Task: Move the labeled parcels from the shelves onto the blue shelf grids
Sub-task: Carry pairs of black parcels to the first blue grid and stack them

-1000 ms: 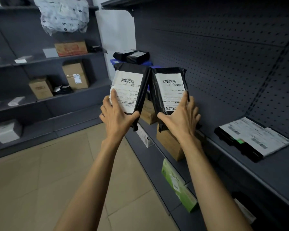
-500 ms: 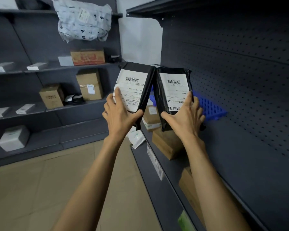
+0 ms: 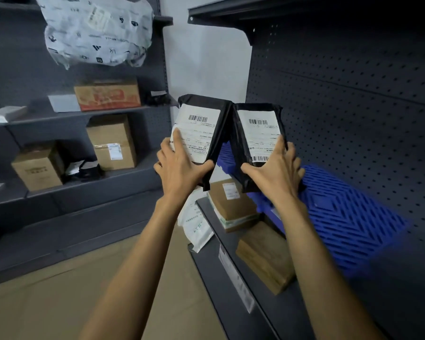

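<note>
Head view: two black labeled parcels are held upright side by side, upper edges touching, white barcode labels facing the camera. Left parcel (image 3: pixel 201 133) sits in the left hand (image 3: pixel 179 168), thumb pressed on its lower right edge, fingers laid over the label. Right parcel (image 3: pixel 258 141) is clasped by the right hand (image 3: pixel 275 173) around its lower end. Both hang above the blue shelf grid (image 3: pixel 349 217) on the dark shelf (image 3: pixel 390 303), near brown boxes (image 3: pixel 233 204).
</note>
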### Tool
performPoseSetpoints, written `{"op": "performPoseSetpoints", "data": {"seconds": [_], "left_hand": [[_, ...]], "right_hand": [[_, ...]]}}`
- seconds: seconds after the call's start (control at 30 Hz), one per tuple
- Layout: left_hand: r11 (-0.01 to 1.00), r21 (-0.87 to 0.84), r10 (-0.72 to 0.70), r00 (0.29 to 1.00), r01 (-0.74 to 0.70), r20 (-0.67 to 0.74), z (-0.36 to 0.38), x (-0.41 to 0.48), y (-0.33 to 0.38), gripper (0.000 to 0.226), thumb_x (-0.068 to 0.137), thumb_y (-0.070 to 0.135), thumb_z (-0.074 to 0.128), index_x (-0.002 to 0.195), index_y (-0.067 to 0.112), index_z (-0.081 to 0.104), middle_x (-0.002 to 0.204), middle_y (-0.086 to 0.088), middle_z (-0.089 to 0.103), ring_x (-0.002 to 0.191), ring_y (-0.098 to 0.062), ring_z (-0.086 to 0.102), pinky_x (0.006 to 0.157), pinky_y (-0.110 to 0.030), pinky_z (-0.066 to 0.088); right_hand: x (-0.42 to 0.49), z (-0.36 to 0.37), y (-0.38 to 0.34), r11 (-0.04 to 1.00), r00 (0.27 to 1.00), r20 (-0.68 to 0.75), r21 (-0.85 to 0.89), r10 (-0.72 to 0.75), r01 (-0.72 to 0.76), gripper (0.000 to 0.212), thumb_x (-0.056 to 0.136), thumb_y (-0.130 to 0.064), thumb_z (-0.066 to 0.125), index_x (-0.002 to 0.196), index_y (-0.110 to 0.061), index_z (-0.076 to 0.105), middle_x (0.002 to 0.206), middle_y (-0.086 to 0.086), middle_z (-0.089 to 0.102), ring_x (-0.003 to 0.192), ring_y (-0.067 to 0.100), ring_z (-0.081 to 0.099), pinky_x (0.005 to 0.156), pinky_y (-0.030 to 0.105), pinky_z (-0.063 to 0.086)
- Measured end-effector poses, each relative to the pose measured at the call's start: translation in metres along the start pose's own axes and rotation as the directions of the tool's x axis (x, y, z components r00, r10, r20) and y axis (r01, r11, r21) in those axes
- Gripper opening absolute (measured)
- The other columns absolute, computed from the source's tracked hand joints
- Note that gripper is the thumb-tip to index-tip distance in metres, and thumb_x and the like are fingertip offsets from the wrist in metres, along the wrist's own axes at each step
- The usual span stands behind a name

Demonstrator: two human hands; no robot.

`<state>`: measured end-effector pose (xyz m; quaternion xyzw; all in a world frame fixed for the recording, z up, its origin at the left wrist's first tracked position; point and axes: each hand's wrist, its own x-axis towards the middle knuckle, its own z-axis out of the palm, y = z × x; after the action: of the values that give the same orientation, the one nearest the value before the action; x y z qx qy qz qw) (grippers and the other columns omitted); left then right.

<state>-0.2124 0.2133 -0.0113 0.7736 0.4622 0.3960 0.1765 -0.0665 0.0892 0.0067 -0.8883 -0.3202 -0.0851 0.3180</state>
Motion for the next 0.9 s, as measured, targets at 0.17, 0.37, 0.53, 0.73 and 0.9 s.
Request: {"op": "performPoseSetpoints", "data": {"seconds": [0.17, 0.37, 0.53, 0.73, 0.9], "left_hand": [[0.997, 0.013, 0.071, 0.992, -0.072, 0.109, 0.03, 0.09, -0.009, 0.109, 0.068, 0.059, 0.07, 0.152, 0.019, 0.014, 0.147, -0.016, 0.028, 0.132, -0.039, 0.031, 0.103, -0.056, 0.028], [0.994, 0.037, 0.094, 0.963, -0.106, 0.252, 0.08, 0.163, -0.008, 0.103, 0.07, 0.063, 0.065, 0.149, 0.019, 0.017, 0.145, -0.018, 0.029, 0.128, -0.041, 0.033, 0.103, -0.058, 0.027], [0.989, 0.066, 0.102, 0.939, -0.131, 0.33, 0.127, 0.208, 0.006, 0.095, 0.072, 0.065, 0.061, 0.146, 0.021, 0.023, 0.143, -0.02, 0.03, 0.126, -0.042, 0.034, 0.102, -0.056, 0.027], [0.985, 0.106, 0.082, 0.912, -0.135, 0.402, 0.17, 0.257, 0.032, 0.089, 0.074, 0.07, 0.058, 0.145, 0.025, 0.03, 0.144, -0.019, 0.031, 0.126, -0.043, 0.036, 0.105, -0.056, 0.026], [0.979, 0.122, 0.091, 0.883, -0.165, 0.461, 0.197, 0.274, 0.047, 0.086, 0.076, 0.072, 0.054, 0.143, 0.021, 0.035, 0.142, -0.019, 0.031, 0.126, -0.043, 0.035, 0.104, -0.055, 0.027]], "right_hand": [[0.066, 0.032, -0.024, 0.996, 0.997, -0.014, -0.046, 0.077, -0.077, 0.116, 0.067, -0.063, 0.07, 0.155, -0.016, 0.012, 0.159, 0.014, 0.016, 0.14, 0.041, 0.025, 0.11, 0.055, 0.022], [0.131, 0.06, -0.019, 0.982, 0.989, 0.023, -0.127, 0.146, -0.142, 0.11, 0.067, -0.063, 0.069, 0.154, -0.021, 0.016, 0.158, 0.015, 0.018, 0.139, 0.042, 0.026, 0.111, 0.055, 0.022], [0.189, 0.078, -0.007, 0.972, 0.981, 0.062, -0.163, 0.182, -0.17, 0.103, 0.067, -0.063, 0.069, 0.151, -0.028, 0.022, 0.157, 0.015, 0.02, 0.137, 0.043, 0.028, 0.111, 0.055, 0.021], [0.25, 0.092, 0.007, 0.966, 0.974, 0.103, -0.187, 0.202, -0.18, 0.097, 0.066, -0.063, 0.068, 0.149, -0.031, 0.028, 0.15, 0.015, 0.03, 0.132, 0.042, 0.033, 0.109, 0.052, 0.023], [0.277, 0.106, 0.015, 0.952, 0.963, 0.136, -0.235, 0.231, -0.195, 0.093, 0.068, -0.064, 0.067, 0.148, -0.034, 0.029, 0.15, 0.015, 0.028, 0.133, 0.043, 0.031, 0.109, 0.053, 0.021]]}}
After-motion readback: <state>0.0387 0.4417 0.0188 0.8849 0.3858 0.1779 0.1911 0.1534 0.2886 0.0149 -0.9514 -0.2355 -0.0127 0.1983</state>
